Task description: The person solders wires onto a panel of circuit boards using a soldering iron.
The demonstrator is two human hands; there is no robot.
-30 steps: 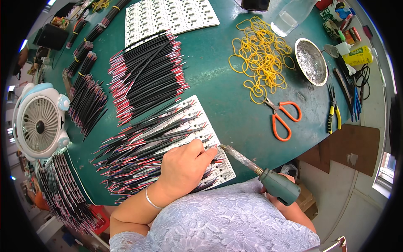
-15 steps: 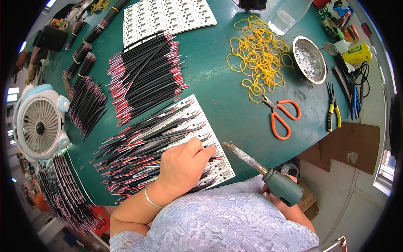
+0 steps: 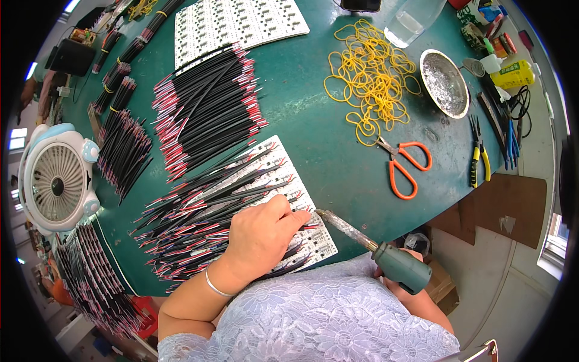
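Note:
My left hand (image 3: 258, 236) rests over a white circuit board (image 3: 288, 158), thumb and fingers pinched together near the board's right edge. What it pinches is mostly hidden; thin wire ends poke out by the fingertips. Many black-sleeved cables (image 3: 199, 208) with red, white and dark ends lie across the board. In my right hand (image 3: 392, 286) is a soldering iron (image 3: 400, 266) with a green handle, the fingers partly hidden behind it. Its tip is at the board's right edge, close to my left fingertips; whether it touches cannot be told.
Beyond lie a cable pile (image 3: 211, 108) and another board sheet (image 3: 241, 27). To the right are yellow rubber bands (image 3: 374, 78), a metal bowl (image 3: 444, 84), orange-handled scissors (image 3: 403, 169) and yellow-black pliers (image 3: 477, 158). A fan (image 3: 57, 181) stands left.
The soldering iron has moved slightly left, bringing its tip to the board's edge near my left fingertips. My left hand has stayed almost in place.

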